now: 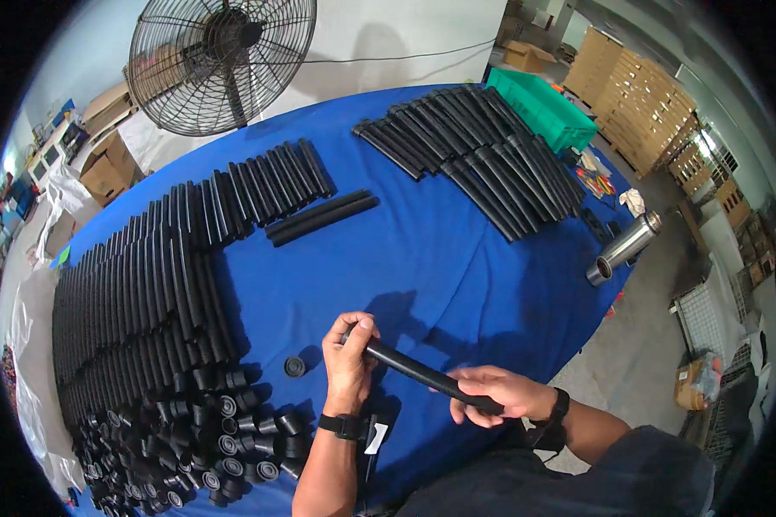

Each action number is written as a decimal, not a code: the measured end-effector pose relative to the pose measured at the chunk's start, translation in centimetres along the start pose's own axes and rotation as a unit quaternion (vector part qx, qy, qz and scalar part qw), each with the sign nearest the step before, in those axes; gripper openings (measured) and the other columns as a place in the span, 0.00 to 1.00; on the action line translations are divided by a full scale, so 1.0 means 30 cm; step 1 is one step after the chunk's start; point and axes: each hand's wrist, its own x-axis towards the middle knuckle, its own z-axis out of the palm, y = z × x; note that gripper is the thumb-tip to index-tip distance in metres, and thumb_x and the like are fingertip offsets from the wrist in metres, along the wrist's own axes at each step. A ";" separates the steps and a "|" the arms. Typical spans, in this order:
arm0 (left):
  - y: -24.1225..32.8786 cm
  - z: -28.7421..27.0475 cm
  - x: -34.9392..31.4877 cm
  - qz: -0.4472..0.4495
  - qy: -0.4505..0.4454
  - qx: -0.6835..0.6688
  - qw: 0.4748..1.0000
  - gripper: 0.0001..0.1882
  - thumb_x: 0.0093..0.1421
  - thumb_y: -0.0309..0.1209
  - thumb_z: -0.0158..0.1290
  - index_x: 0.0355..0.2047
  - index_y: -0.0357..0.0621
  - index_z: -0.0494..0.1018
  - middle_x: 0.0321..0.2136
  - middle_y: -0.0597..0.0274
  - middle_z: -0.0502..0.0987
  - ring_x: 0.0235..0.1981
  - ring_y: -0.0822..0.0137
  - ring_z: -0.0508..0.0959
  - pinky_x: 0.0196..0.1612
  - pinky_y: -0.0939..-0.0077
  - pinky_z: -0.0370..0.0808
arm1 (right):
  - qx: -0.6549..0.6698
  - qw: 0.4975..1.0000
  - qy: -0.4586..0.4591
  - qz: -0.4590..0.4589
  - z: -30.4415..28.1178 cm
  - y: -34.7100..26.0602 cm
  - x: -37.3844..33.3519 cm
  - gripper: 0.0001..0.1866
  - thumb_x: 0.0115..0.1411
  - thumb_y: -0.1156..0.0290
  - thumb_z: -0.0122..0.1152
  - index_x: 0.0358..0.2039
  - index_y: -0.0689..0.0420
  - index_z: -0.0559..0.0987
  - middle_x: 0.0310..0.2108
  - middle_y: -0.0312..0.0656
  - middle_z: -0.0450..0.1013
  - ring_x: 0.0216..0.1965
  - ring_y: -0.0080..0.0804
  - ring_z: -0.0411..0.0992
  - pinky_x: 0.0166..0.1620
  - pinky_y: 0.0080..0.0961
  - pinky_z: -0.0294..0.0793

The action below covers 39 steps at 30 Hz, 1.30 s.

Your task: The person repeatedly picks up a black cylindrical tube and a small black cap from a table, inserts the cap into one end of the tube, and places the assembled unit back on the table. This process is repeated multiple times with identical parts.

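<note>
A black tube (pixel 418 371) slants across the front of the blue-covered table, held between both of my hands. My left hand (pixel 350 353) closes round its upper left end, thumb on top, so that end is mostly hidden. Toward the lower right end, my right hand (pixel 500 395) grips the tube with thumb and fingers around it. A single black round cap (pixel 295 366) lies on the cloth to the left of my left hand. Below my left wrist, a dark item with a white label (pixel 376 438) is partly covered by my forearm.
Rows of black tubes (pixel 121 293) fill the left, above a heap of black caps (pixel 181 448). Two tubes (pixel 322 217) lie apart in the middle. More tubes (pixel 491 164) lie back right, near a green crate (pixel 543 108). A metal cylinder (pixel 625 248) rests at the right edge. A fan (pixel 224 60) stands behind.
</note>
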 end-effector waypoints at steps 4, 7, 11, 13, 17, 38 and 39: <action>0.018 0.020 -0.008 -0.040 0.013 0.027 0.999 0.08 0.66 0.35 0.61 0.38 0.44 0.78 0.26 0.69 0.77 0.23 0.80 0.70 0.21 0.84 0.62 | -0.326 0.931 0.089 -0.140 -0.023 0.051 0.019 0.21 0.74 0.63 0.55 0.60 0.62 0.74 0.32 0.39 0.77 0.19 0.17 0.68 0.20 0.15 0.64; 0.008 0.016 -0.001 -0.020 0.013 0.021 0.999 0.08 0.66 0.35 0.61 0.38 0.44 0.77 0.26 0.69 0.77 0.21 0.80 0.70 0.20 0.85 0.61 | -0.324 0.926 0.119 -0.153 0.021 0.029 0.016 0.21 0.73 0.61 0.56 0.58 0.62 0.75 0.32 0.39 0.78 0.20 0.17 0.70 0.20 0.15 0.65; 0.001 0.013 -0.003 -0.006 -0.017 0.008 1.000 0.09 0.66 0.35 0.61 0.39 0.44 0.77 0.26 0.68 0.77 0.19 0.80 0.70 0.18 0.85 0.62 | 0.062 0.995 -0.045 0.060 -0.011 -0.007 -0.016 0.22 0.72 0.59 0.58 0.57 0.63 0.75 0.32 0.40 0.78 0.22 0.19 0.72 0.22 0.14 0.68; 0.004 0.019 -0.007 -0.025 -0.003 0.023 0.999 0.09 0.66 0.36 0.61 0.39 0.43 0.77 0.26 0.68 0.77 0.19 0.79 0.70 0.18 0.85 0.63 | -0.171 0.984 0.041 -0.032 -0.017 0.014 -0.002 0.22 0.73 0.57 0.57 0.55 0.62 0.76 0.32 0.39 0.78 0.23 0.19 0.73 0.23 0.14 0.68; 0.003 0.020 0.002 -0.019 0.006 0.029 0.999 0.09 0.66 0.36 0.61 0.39 0.44 0.77 0.26 0.68 0.77 0.19 0.80 0.69 0.18 0.85 0.62 | -0.431 0.861 0.154 -0.223 -0.024 0.049 0.025 0.20 0.74 0.55 0.55 0.52 0.61 0.77 0.32 0.40 0.78 0.21 0.19 0.71 0.21 0.16 0.67; -0.010 0.004 0.000 -0.008 0.000 0.025 1.000 0.09 0.66 0.36 0.61 0.38 0.45 0.77 0.26 0.70 0.77 0.19 0.81 0.69 0.17 0.85 0.60 | -0.440 0.852 0.156 -0.238 -0.007 0.020 0.013 0.17 0.73 0.57 0.57 0.44 0.60 0.78 0.29 0.36 0.78 0.21 0.18 0.72 0.22 0.17 0.68; -0.010 0.001 0.000 0.004 -0.007 0.021 1.000 0.09 0.66 0.36 0.61 0.38 0.45 0.77 0.26 0.70 0.77 0.18 0.81 0.69 0.17 0.86 0.60 | -0.280 0.944 0.111 -0.134 0.022 -0.023 -0.011 0.17 0.73 0.57 0.57 0.44 0.60 0.78 0.29 0.35 0.78 0.21 0.18 0.72 0.22 0.18 0.68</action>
